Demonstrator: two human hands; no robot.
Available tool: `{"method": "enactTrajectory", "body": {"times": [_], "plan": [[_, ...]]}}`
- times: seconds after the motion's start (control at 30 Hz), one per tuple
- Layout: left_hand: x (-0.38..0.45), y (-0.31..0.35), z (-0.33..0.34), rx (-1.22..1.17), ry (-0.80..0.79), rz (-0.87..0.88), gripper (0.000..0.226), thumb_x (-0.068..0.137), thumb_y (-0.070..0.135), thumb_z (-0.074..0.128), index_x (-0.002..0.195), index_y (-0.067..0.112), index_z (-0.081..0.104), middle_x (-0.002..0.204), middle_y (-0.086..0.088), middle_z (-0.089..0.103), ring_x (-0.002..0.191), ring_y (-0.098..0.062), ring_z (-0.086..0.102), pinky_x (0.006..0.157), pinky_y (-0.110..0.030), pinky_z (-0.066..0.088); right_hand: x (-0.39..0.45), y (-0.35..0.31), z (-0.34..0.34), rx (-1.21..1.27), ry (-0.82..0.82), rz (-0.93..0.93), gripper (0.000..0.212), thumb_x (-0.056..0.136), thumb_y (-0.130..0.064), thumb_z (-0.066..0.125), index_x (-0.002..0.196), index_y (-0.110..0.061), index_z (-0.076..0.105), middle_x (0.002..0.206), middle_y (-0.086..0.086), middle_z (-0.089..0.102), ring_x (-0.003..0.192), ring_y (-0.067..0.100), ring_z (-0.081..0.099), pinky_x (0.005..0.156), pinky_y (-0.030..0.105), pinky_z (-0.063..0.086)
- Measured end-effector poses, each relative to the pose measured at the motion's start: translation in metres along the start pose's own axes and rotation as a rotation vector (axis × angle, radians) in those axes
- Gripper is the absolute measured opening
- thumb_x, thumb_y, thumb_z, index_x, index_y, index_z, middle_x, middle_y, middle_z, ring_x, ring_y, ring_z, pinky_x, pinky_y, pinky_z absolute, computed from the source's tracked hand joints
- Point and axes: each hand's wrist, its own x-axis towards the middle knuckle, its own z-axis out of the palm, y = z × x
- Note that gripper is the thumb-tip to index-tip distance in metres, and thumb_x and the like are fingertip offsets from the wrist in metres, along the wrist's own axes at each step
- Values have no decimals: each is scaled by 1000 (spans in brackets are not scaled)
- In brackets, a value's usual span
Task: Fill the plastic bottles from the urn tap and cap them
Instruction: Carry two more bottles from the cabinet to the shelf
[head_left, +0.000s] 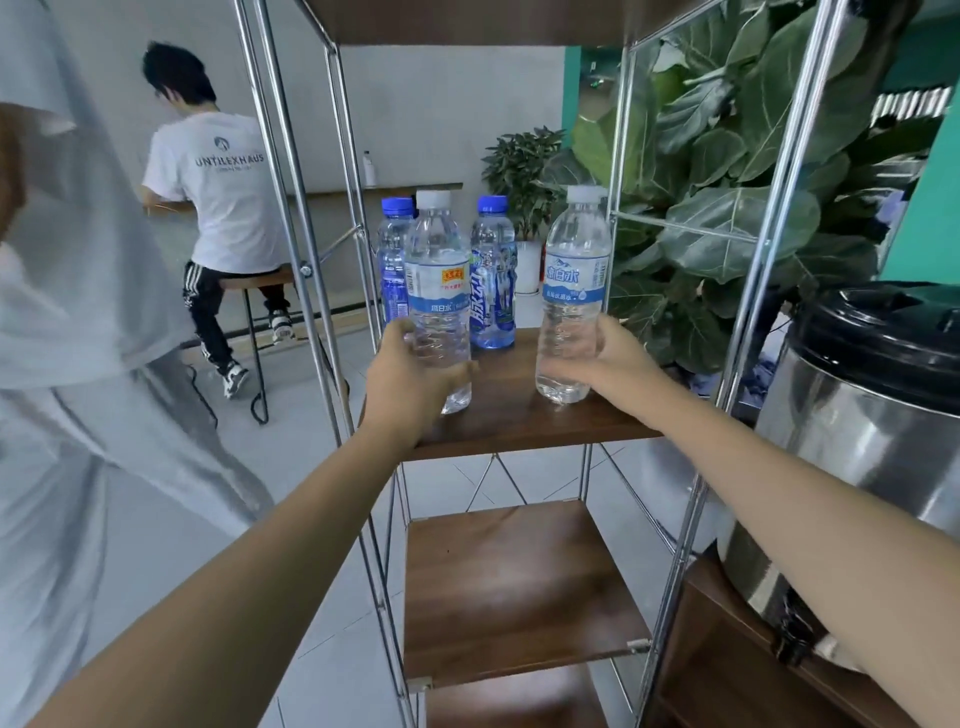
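Observation:
Two clear plastic bottles with white caps stand on a brown wooden shelf (511, 418) of a metal rack. My left hand (408, 382) grips the lower part of the left bottle (436, 291). My right hand (615, 358) grips the lower part of the right bottle (574, 291). Both bottles look filled with water. Behind them stand two blue-capped bottles, one at the back left (393, 254), one in the middle (492, 275). The steel urn (852, 441) with a black lid stands at the right; its black tap (792, 642) shows low beside my right forearm.
Chrome rack posts (306, 208) frame the shelf on both sides, with lower shelves (519, 587) beneath. A large leafy plant (737, 171) fills the right background. A person in grey (78, 312) stands close at left; another sits on a stool (223, 208) behind.

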Motion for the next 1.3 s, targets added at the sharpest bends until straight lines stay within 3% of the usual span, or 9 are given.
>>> {"method": "enactTrajectory", "body": {"times": [0.1, 0.33, 0.47, 0.57, 0.73, 0.83, 0.97, 1.17, 1.3], "plan": [[-9, 0, -3, 42, 4, 16, 74, 76, 21, 92, 138, 20, 51, 111, 7, 67, 99, -12, 65, 84, -25, 47, -12, 4, -7, -65, 4, -43, 83, 62, -55, 91, 132, -33, 54, 114, -20, 67, 101, -3, 64, 87, 27, 49], [-5, -1, -3, 72, 50, -9, 74, 79, 19, 90, 142, 19, 51, 125, 2, 69, 108, -16, 65, 91, -27, 47, -1, 11, -6, -44, 26, -47, 70, 67, -50, 91, 125, -31, 56, 112, -15, 69, 102, 3, 66, 88, 31, 51], [7, -1, 3, 68, 78, -35, 73, 83, 14, 86, 145, 16, 46, 131, -3, 67, 114, -21, 65, 92, -27, 45, 22, 14, -12, -35, 58, -27, 68, 75, -38, 89, 130, -24, 54, 115, -11, 66, 91, -5, 59, 69, 16, 41], [18, -1, 7, 59, 117, -46, 66, 85, 11, 83, 141, 15, 48, 132, -4, 67, 116, -23, 65, 90, -27, 44, 48, 20, -13, -13, 87, -7, 69, 77, -31, 89, 134, -20, 52, 114, -9, 63, 84, -12, 52, 65, 12, 37], [25, -6, 13, 81, 159, -41, 65, 88, 9, 79, 144, 17, 46, 131, -1, 63, 114, -20, 62, 72, -13, 40, 78, 32, -12, 19, 132, 28, 75, 76, -25, 90, 138, -17, 50, 120, -4, 63, 87, 1, 58, 68, 19, 42], [31, -7, 13, 88, 175, -38, 69, 89, 11, 78, 148, 17, 42, 136, -3, 63, 115, -20, 62, 77, -17, 39, 94, 34, -12, 25, 145, 38, 79, 76, -24, 91, 142, -17, 48, 119, -8, 58, 102, 11, 56, 83, 26, 43], [34, -10, 15, 76, 199, -69, 71, 91, 11, 78, 148, 12, 36, 139, -8, 60, 116, -21, 60, 61, -7, 38, 116, 43, -9, 26, 160, 47, 69, 72, -21, 93, 130, -17, 55, 118, 0, 69, 103, 18, 65, 89, 33, 51], [39, -16, 13, 95, 209, -74, 69, 91, 12, 78, 145, 11, 36, 138, -9, 61, 114, -21, 60, 71, -11, 39, 129, 47, -4, 25, 162, 18, 61, 75, -22, 91, 124, -22, 55, 118, 1, 68, 109, 23, 66, 101, 44, 51], [40, -19, 13, 81, 231, -78, 71, 90, 11, 78, 147, 12, 35, 143, -9, 59, 126, -26, 59, 91, -26, 40, 131, 49, 1, 16, 174, 18, 70, 78, -26, 89, 135, -16, 51, 126, 4, 67, 114, 24, 64, 103, 45, 50]]}}
